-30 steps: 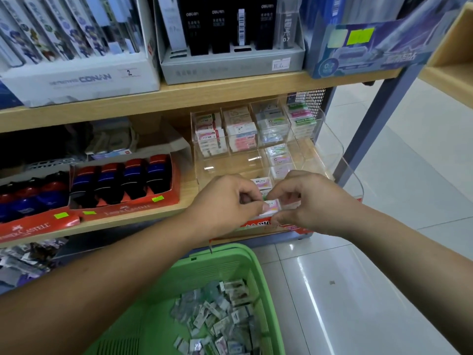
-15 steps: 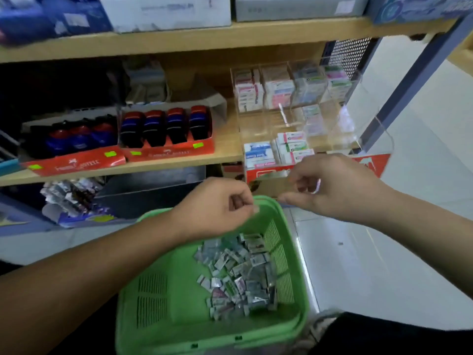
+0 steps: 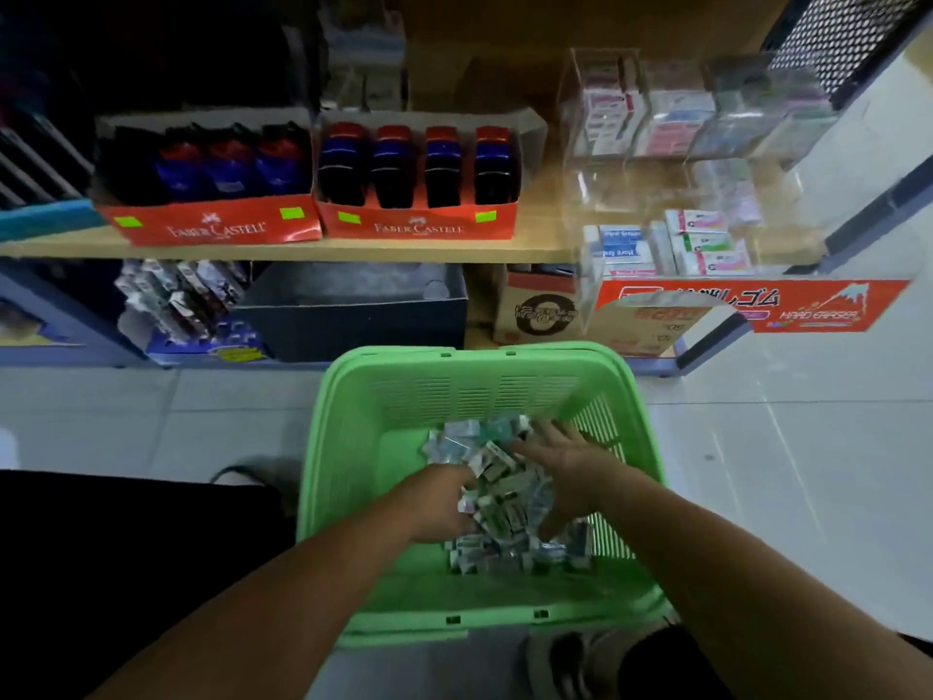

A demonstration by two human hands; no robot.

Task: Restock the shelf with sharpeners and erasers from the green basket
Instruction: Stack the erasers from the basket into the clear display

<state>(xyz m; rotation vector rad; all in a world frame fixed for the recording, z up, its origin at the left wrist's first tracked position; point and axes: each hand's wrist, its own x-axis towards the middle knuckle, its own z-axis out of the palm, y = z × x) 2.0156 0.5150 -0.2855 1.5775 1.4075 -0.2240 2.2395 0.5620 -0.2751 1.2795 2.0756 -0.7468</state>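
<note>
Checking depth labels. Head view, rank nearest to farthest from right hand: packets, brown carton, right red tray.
1. Packets: touching the right hand, in the basket.
2. Brown carton: low down, behind basket.
3. Right red tray: higher up, leftward.

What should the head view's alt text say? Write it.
A person's left hand and right hand reach into a pile of small wrapped packets in a green basket on the floor. Behind it, a wooden shelf holds two red Faber-Castell boxes and a clear eraser display.
</note>
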